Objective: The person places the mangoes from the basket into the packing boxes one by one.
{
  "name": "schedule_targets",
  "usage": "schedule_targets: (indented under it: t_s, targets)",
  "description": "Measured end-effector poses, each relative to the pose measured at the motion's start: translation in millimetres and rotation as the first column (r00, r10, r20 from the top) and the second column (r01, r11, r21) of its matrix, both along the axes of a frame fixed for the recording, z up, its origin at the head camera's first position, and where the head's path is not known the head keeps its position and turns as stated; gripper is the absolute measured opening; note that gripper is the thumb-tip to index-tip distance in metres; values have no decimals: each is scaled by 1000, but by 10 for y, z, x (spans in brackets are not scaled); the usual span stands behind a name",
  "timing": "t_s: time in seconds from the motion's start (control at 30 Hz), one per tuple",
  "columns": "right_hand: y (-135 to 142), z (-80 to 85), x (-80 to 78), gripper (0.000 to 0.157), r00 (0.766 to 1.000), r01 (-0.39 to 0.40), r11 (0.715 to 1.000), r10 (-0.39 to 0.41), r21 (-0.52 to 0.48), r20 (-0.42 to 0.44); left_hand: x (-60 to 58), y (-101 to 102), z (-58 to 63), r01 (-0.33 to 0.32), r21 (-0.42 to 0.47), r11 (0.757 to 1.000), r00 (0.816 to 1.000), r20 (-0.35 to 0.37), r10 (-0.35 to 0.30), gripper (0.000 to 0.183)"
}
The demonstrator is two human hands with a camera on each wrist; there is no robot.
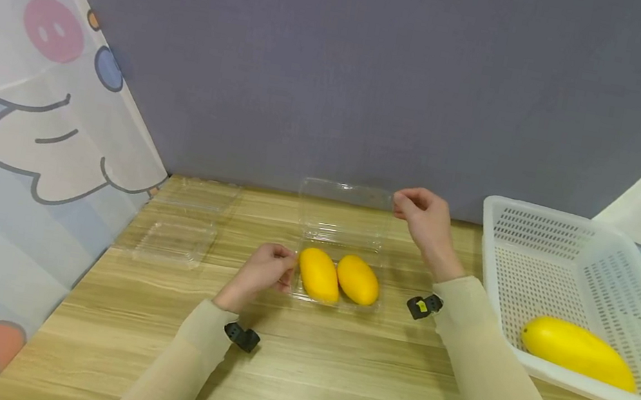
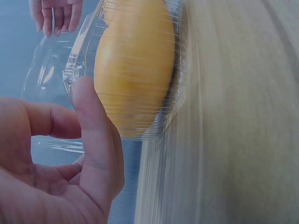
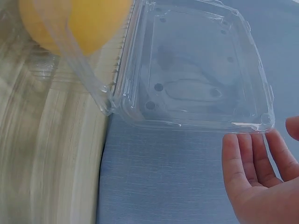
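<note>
Two yellow mangoes (image 1: 319,275) lie side by side in the base of a clear plastic clamshell container (image 1: 298,294). Its hinged lid (image 3: 196,60) stands raised at the back. At the base's left corner, my left hand (image 1: 266,270) pinches the rim between curled finger and thumb; the thumb tip is hidden in the left wrist view. My right hand (image 1: 422,223) is at the lid's upper right corner. In the right wrist view its extended fingertips touch the lid's edge, with the thumb apart from them.
To the right stands a white perforated basket (image 1: 492,283) holding a larger yellow fruit (image 1: 581,353). Another clear clamshell container (image 1: 175,240) lies open at the left of the wooden table (image 1: 292,377). A grey panel (image 1: 341,70) borders the table's back.
</note>
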State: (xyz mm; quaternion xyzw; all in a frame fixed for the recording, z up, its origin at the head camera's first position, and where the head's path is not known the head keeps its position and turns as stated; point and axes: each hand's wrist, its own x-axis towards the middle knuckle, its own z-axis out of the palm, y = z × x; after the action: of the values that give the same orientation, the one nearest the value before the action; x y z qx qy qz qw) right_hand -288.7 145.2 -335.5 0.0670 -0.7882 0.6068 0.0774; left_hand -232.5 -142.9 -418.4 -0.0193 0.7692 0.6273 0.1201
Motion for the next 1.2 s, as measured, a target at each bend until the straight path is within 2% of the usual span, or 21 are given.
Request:
schedule_targets:
  t_s: [0.2, 0.4, 0.77, 1.2]
  targets:
    - [7, 2, 30, 44, 1000, 4, 1000, -4, 2, -14, 6, -1, 10, -4, 0, 1000, 1000, 6, 4, 23]
    - [24, 14, 77, 43, 1000, -5, 1000, 5, 11, -9, 3, 5, 20, -12, 0, 1000, 1000, 16, 12, 23]
    - [46, 31, 180, 45, 999, -11, 994, 6, 111, 47, -1, 6, 14, -24, -3, 1000, 1000, 20, 24, 25]
    - [86, 65, 369, 31, 994, -65, 976, 44, 210, 103, -16, -5, 2, -13, 16, 1000, 1000, 20, 12, 26]
